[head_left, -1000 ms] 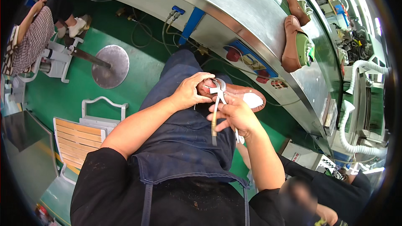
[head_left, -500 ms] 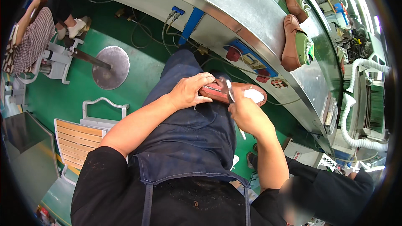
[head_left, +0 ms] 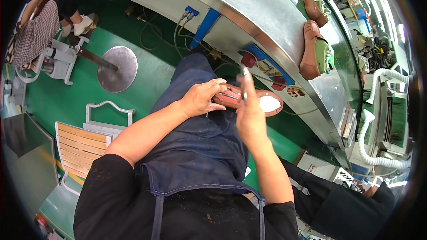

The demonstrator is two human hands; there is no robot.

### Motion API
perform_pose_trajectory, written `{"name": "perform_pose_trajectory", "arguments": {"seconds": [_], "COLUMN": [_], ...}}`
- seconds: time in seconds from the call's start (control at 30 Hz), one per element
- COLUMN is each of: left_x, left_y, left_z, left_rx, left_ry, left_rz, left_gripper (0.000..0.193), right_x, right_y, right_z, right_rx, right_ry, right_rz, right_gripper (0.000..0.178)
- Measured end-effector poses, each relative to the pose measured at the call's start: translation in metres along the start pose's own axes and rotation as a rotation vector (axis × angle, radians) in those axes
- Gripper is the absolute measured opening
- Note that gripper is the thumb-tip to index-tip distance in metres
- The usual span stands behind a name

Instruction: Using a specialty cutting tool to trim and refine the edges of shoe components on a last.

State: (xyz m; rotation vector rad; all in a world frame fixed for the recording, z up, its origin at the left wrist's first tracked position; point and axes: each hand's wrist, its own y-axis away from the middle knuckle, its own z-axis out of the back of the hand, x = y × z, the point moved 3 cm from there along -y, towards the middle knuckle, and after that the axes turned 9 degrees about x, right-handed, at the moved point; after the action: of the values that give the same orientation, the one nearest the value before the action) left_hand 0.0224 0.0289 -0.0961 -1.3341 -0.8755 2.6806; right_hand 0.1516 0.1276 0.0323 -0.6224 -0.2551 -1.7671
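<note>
A brown shoe upper lies bottom up across my lap, with a white patch at its right end and a reddish strip along its left part. My left hand grips the left end, thumb on the near side and fingers on the far side. Above the middle of the shoe, my right hand is closed round a hammer, whose metal head is smeared by motion. My right hand covers part of the shoe and most of the hammer's handle.
Two brown loafers with green inside stand on the metal bench at the right. A wood-slatted chair and a round metal plate are to the left. People are at the far left and lower right.
My right hand has swung the hammer up from the shoe and slightly left, its forearm now more upright. My left hand and the shoe stay almost in place.
</note>
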Motion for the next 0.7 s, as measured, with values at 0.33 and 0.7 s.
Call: {"name": "perform_pose_trajectory", "arguments": {"seconds": [0.33,0.7], "left_x": [0.003,0.002], "left_y": [0.001,0.005], "left_z": [-0.001,-0.006], "left_rx": [0.008,0.041], "left_ry": [-0.001,0.105], "left_rz": [0.003,0.159], "left_gripper": [0.067,0.084], "right_x": [-0.011,-0.013], "right_y": [0.009,0.015], "right_z": [-0.019,-0.031], "right_rx": [0.262,0.309], "right_ry": [0.101,0.227], "right_rz": [-0.154,-0.230], "right_gripper": [0.088,0.088]}}
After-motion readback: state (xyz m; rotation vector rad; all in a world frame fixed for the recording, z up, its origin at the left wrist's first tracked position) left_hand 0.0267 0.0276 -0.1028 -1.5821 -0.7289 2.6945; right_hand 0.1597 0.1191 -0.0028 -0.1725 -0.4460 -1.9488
